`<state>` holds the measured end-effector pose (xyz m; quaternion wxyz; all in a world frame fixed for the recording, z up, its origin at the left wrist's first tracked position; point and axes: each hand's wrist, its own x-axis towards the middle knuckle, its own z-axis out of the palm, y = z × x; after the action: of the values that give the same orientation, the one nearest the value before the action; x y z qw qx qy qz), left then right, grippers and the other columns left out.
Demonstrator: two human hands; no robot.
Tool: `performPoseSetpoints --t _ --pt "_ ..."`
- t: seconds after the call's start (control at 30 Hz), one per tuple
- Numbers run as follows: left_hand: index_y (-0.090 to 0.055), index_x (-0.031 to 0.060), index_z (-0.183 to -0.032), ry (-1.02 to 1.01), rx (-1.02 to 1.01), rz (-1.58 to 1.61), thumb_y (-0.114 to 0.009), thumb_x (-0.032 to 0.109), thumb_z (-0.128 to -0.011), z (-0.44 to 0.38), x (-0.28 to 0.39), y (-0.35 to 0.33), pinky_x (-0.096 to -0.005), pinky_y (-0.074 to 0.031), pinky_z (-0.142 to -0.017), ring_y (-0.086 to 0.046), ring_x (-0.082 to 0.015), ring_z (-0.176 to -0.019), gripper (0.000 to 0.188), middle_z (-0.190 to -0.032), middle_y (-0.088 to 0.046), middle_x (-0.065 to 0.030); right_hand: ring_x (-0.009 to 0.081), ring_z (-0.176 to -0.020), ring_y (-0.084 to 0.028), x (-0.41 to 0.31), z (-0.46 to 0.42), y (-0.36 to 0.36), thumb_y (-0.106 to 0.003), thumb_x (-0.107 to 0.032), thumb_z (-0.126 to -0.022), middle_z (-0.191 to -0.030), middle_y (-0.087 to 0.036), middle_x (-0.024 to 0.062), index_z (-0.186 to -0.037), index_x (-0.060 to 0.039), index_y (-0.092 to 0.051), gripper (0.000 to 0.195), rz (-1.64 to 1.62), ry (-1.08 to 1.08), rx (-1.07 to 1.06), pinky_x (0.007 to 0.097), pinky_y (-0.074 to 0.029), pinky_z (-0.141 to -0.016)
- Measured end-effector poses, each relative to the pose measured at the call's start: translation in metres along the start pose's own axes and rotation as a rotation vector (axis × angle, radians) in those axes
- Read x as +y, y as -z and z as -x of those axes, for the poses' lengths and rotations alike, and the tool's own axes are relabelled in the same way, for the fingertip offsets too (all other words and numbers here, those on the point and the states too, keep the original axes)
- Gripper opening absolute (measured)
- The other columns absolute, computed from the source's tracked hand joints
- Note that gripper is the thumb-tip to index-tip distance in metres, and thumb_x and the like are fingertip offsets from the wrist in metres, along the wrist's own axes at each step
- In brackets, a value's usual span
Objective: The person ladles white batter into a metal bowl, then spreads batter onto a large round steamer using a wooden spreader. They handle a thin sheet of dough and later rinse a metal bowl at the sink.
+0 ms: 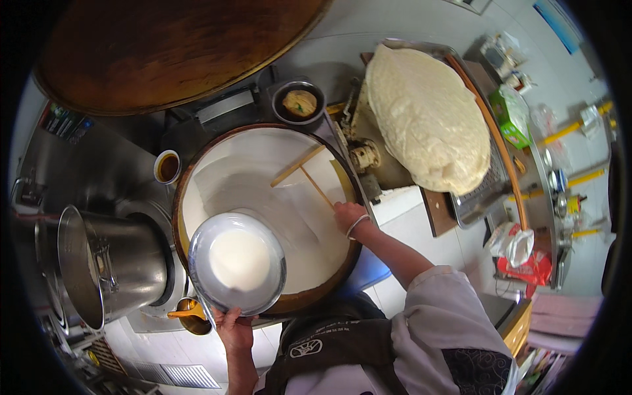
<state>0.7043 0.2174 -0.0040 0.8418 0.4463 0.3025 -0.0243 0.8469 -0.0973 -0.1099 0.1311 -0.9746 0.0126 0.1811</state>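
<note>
My left hand grips the near rim of a round bowl with white batter in it, held over the lower left of a large round griddle. With my right hand I hold the thin handle of a wooden T-shaped batter spreader. The spreader's crossbar rests on a wide white layer of batter that covers most of the griddle. A browner strip of the griddle shows along the near and right edges. The bowl hides part of the batter layer.
A large round lid stands beyond the griddle. Large folded flatbreads lie on a perforated metal tray at right. A dark bowl and a cup of brown sauce sit by the rim. A steel pot stands at left.
</note>
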Motion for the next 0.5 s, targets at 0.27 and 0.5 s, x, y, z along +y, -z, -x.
performPoseSetpoints --t 0.27,0.5 --pt "-0.041 0.0129 -0.121 0.018 -0.144 -0.047 -0.049 -0.002 -0.074 -0.004 0.023 0.032 -0.0332 -0.055 -0.050 -0.061 -0.0227 -0.075 0.051 -0.106 -0.055 -0.0084 0.0405 -0.075 -0.059 -0.038 0.077 -0.047 -0.054 -0.021 -0.077 -0.078 -0.060 0.0234 -0.078 -0.0014 -0.056 0.020 -0.347 -0.265 0.113 0.0465 -0.048 -0.070" --pt "-0.043 0.0093 -0.119 0.015 -0.271 -0.139 -0.048 -0.002 -0.075 -0.020 0.050 0.072 -0.0337 -0.055 -0.052 -0.061 -0.0213 -0.070 0.046 -0.105 -0.055 -0.0093 0.0410 -0.071 -0.058 -0.089 0.119 -0.097 -0.053 -0.019 -0.077 -0.071 -0.059 0.0236 -0.080 0.0010 -0.050 0.020 -0.576 -0.382 0.248 0.0449 -0.048 -0.067"
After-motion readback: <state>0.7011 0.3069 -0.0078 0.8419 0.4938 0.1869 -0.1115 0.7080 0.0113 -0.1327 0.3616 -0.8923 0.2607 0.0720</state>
